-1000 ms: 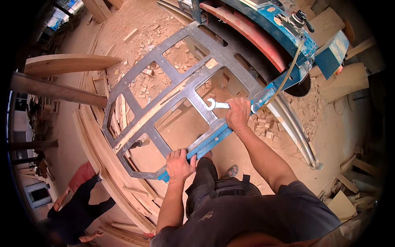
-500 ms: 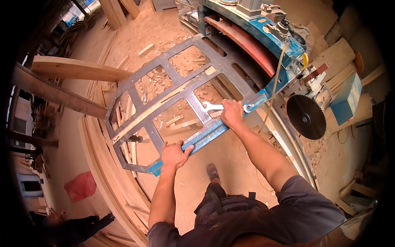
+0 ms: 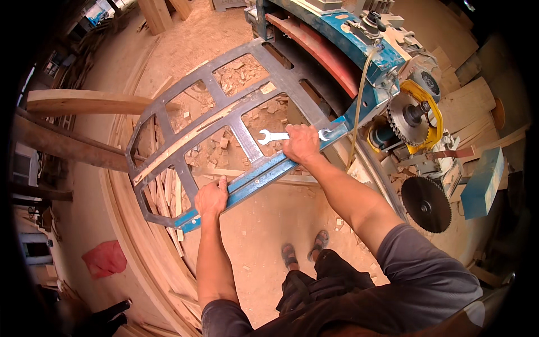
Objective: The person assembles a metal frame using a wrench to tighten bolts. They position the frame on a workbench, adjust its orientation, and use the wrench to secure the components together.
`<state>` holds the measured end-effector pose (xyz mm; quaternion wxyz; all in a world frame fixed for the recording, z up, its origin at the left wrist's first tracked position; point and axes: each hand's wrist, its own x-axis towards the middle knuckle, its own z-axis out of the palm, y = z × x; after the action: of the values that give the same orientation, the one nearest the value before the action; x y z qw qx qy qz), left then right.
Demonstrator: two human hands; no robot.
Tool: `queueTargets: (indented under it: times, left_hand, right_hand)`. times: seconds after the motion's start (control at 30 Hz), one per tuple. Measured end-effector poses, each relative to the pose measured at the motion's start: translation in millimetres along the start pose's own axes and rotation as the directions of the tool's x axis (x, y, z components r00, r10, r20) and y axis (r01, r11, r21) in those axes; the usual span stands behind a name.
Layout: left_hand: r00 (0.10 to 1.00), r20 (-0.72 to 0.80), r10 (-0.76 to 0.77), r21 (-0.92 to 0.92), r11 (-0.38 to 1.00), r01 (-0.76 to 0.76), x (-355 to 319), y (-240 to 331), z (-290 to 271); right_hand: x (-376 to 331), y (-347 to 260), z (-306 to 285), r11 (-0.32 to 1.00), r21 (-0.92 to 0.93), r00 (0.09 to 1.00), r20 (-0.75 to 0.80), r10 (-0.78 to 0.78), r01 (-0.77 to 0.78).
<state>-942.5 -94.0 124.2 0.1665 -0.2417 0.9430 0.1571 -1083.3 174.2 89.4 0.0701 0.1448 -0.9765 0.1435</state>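
Note:
A large dark metal grid table (image 3: 245, 140) with cut-out openings lies before me, a blue rail (image 3: 247, 191) along its near edge. My left hand (image 3: 211, 197) is closed over the rail's left part, thumb on top. My right hand (image 3: 302, 143) is wrapped round the middle of a silver double open-ended wrench (image 3: 272, 136), pressing it against the table near the rail's right end. Both wrench jaws stick out beside the fist. A thin wooden strip (image 3: 196, 135) lies lengthwise across the table.
A blue machine body (image 3: 382, 64) with a red curved panel stands far right. Beside it are a toothed saw blade (image 3: 403, 117) in a yellow guard and a dark round saw blade (image 3: 425, 204). Long planks (image 3: 132, 219) lie at left; wood scraps litter the floor.
The table has shifted left with both hands on it. A yellow-guarded saw blade has come into sight at right, and both of my feet now show. The wrench remains in my right hand.

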Motion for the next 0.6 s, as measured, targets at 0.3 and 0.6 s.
queueTargets:
  times: [0.3,0.6]
  left_hand:
    - [0.997,-0.029,-0.066,0.033,0.997,0.067,61.9,35.7,-18.8]
    - [0.987,-0.161,0.021,0.02,1.0,-0.018,71.8,25.7,6.2]
  right_hand:
    - [64.9,21.1,25.0,0.987,0.113,0.988,-0.114,-0.102,0.115]
    - [64.9,30.2,43.6,0.978,0.097,0.961,-0.227,-0.16,0.186]
